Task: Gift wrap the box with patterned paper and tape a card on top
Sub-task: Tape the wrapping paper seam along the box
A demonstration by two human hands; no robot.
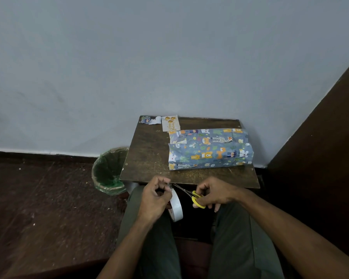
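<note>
Both hands work just off the near edge of a small dark wooden table (149,156), above the person's lap; the left hand (155,198) curls round a white tape roll (176,207), its fingertips pinching the tape's free end near the top of the roll; the right hand (214,192) grips yellow-handled scissors (193,197), fingers curled through the loops, blades pointing toward the left hand's fingertips; whether the blades touch the tape cannot be told. On the table, toward its right side, lies the box (210,149), long and flat-lying, covered in blue patterned paper with cartoon animals, a seam running along its length; its right end reaches the table's right edge. At the table's far edge, just beyond the box's left end, lies a pale card (170,123) with gold balloons printed on it, apart from the box top; beside the card, at the table's far left corner, sits a torn scrap of paper (150,120). Left of the table, on the dark floor, stands a bin (108,172) lined with a green bag; behind the table rises a pale grey wall (169,57).
</note>
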